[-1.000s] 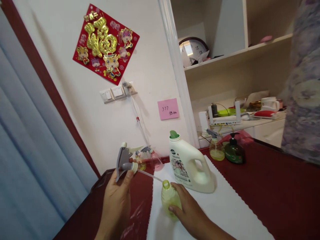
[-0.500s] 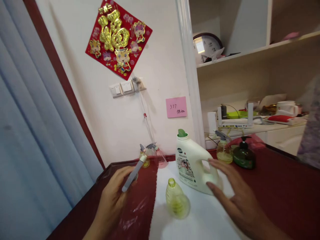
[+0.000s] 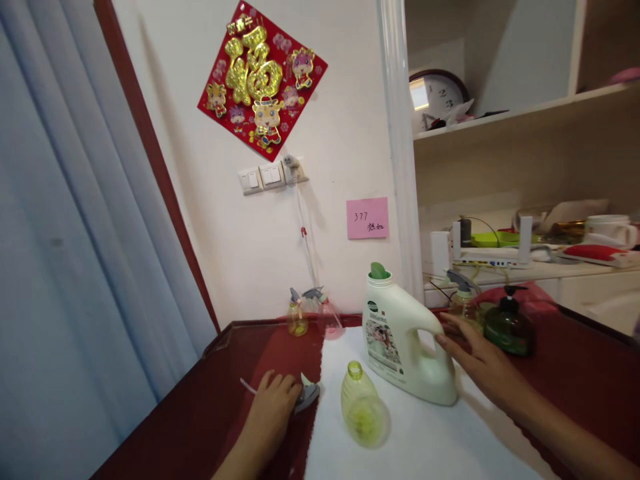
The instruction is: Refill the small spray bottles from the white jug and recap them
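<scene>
My left hand is low over the red tabletop, its fingers curled around a grey trigger spray head. The pale tube of the spray head pokes out on the hand's other side. My right hand reaches to the back of a pale green detergent jug. Its fingers are stretched out by the jug's handle; whether they touch it I cannot tell. The jug stands upright, with a green spout in its uncapped mouth. In front of it is a yellow-green translucent bottle with an open neck.
A white sheet covers part of the red table. Small yellow and pink spray bottles stand by the wall. Behind my right hand are another spray bottle and a dark green pump bottle.
My left hand has come down to the tabletop with the spray head. My right hand has drawn closer to the jug's handle. The view has shifted slightly left.
</scene>
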The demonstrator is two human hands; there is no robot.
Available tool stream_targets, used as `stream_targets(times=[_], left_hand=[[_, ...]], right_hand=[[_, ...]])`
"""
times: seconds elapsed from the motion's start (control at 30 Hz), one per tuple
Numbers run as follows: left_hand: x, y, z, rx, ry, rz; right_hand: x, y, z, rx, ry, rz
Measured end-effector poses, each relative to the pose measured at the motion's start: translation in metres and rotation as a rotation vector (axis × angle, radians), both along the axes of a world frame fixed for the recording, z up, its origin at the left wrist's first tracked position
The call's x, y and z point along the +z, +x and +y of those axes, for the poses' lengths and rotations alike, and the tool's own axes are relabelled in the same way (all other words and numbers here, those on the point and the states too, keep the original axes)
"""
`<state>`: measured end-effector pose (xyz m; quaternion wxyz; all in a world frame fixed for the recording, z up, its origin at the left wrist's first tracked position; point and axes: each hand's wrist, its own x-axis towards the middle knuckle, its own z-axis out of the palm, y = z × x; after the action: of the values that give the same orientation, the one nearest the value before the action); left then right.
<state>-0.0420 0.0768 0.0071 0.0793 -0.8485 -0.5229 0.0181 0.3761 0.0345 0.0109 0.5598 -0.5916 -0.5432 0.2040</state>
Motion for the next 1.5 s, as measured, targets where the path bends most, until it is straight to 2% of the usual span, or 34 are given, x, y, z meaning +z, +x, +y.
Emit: stream_targets(times=[0.1,0.33,0.67,0.8,0.9,1.0,1.1,1.23,1.37,1.5], left_hand=[[-0.01,0.002,0.002,0.021,-0.011,0.005],[-0.017,0.002,0.006,0.068,-0.043,-0.016],[-0.011,0.001,0.002,0.095,-0.116,-0.047],[0.001,0.003,-0.005,0.111,-0.133,-0.059],[0.014,0.008,-0.013,0.123,-0.115,-0.194],[0.02,0.018,-0.02,0.032,-0.148,-0.492],[0.012,0.037,-0.024,-0.103,-0.271,-0.788],[-0.008,0.072,-0.028,-0.087,-0.387,-1.005],[-0.028,0.098,-0.032,-0.057,-0.411,-1.084],[-0.041,0.105,-0.033,-0.039,-0.398,-1.085]], right_hand=[[0.005,-0.003,0.01,0.061,0.033,0.057],[0.008,-0.017,0.032,0.014,0.085,0.118],[0.014,-0.044,0.04,-0.22,0.148,0.248],[0.021,-0.051,0.036,-0.27,0.185,0.274],[0.031,-0.048,0.028,-0.287,0.203,0.272],[0.05,-0.038,0.014,-0.273,0.213,0.253],[0.074,-0.025,-0.005,-0.254,0.201,0.178],[0.1,-0.011,-0.036,-0.248,0.112,-0.084],[0.108,-0.004,-0.061,-0.098,0.029,-0.307],[0.11,-0.004,-0.075,0.034,-0.014,-0.485]])
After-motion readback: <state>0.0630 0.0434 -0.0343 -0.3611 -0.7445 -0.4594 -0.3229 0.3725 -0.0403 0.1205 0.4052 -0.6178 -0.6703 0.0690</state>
